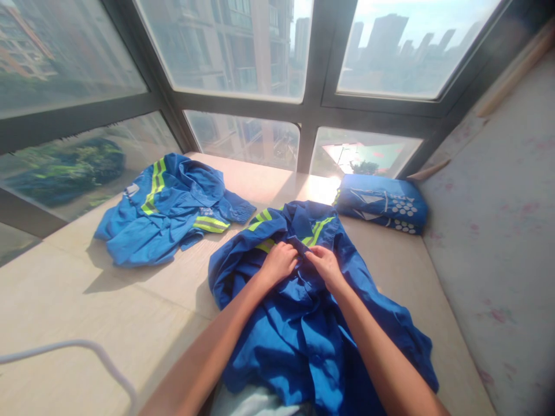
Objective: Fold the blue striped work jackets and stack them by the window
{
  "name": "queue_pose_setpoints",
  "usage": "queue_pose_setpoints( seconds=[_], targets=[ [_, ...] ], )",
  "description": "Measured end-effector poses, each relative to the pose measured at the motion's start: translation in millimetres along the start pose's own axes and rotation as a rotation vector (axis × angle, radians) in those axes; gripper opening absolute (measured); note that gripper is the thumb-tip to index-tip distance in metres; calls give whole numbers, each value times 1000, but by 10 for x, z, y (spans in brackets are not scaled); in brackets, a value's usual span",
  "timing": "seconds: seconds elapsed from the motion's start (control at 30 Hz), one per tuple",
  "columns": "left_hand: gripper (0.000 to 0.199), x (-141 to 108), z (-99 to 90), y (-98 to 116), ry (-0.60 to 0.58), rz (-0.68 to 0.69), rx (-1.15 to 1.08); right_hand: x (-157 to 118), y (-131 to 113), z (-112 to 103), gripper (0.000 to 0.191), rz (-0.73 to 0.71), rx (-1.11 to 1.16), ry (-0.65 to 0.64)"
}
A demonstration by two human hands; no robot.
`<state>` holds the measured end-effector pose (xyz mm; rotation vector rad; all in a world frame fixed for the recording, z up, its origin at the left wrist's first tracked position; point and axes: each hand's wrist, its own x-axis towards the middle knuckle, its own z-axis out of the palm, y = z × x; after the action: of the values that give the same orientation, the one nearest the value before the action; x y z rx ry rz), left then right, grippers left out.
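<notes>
A blue work jacket (pixel 295 341) with yellow-green reflective stripes lies spread before me, its collar toward the windows. My left hand (pixel 281 261) is closed on the jacket's front edge just below the collar. Close beside it, my right hand (pixel 324 264) pinches the opposite front edge between thumb and fingers. The cloth between the two hands is slightly raised. Whether a button or fastener sits under the fingertips is too small to make out. Both sleeves rest to the sides, the right one reaching down toward me.
Another blue jacket (pixel 160 214) with the same stripes lies crumpled at the left. A folded blue garment (pixel 381 205) with white print sits by the wallpapered wall (pixel 498 231). A white cable (pixel 73 344) curves across the pale board surface (pixel 117 312) at lower left. Windows border the far side.
</notes>
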<state>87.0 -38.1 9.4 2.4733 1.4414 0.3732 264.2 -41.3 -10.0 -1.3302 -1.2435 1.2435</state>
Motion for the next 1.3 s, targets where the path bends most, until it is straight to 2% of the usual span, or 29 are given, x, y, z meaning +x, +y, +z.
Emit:
queue_pose_setpoints(
  seconds=[0.23, 0.57, 0.73, 0.83, 1.07, 1.3],
  targets=[
    [11, -52, -51, -54, 34, -45, 9, -25, 55, 23, 33, -14, -96, -9],
    [17, -76, -96, 76, 119, -184, 95, -58, -33, 68, 26, -88, -206, 20],
    [22, -64, -117, 154, 140, -123, 146, -103, -140, 91, 21, -154, -342, 68],
    [20, -63, -120, 166, 183, -132, 117, -118, -170, 118, 21, -175, -375, 77],
    [21, -76, -148, 106, 230, -82, -51, -122, -139, 138, 22, -197, -344, 63],
    [16, -113, -137, 110, 256, -8, -70, -121, -128, 141, 22, -193, -311, 83]
  ],
)
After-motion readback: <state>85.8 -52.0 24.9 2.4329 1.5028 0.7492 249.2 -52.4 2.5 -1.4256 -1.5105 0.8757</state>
